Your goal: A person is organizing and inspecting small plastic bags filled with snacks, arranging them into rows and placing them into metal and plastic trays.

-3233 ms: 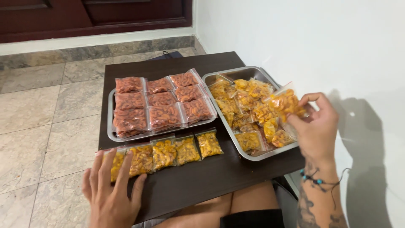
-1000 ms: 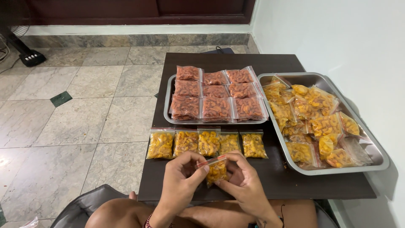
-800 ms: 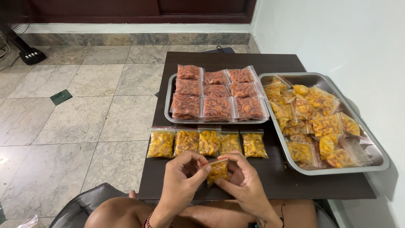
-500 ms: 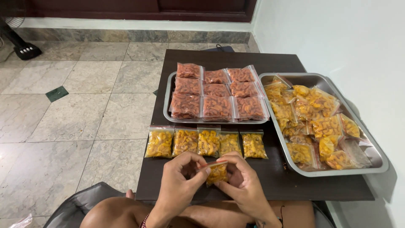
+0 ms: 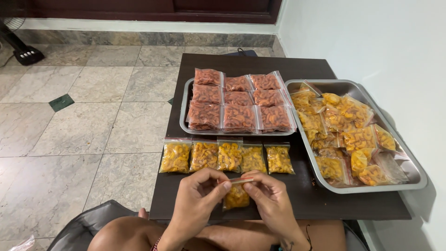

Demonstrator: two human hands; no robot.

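My left hand [image 5: 200,197] and my right hand [image 5: 269,200] pinch the top strip of one small clear bag of yellow snacks [image 5: 236,197], held just above the near edge of the dark table [image 5: 306,200]. Both hands' fingertips meet at the bag's seal. Directly beyond them lies a row of several similar yellow snack bags [image 5: 225,157], flat on the table.
A metal tray [image 5: 183,109] of reddish snack bags sits behind the row. A larger metal tray [image 5: 409,162] at the right holds a loose pile of yellow bags, beside a white wall. Tiled floor lies to the left, with a fan base [image 5: 28,55] far left.
My right hand has brought a yellow bag from the right tray to the table's near edge, where both hands now grip it. The view has shifted left since the earliest frame.
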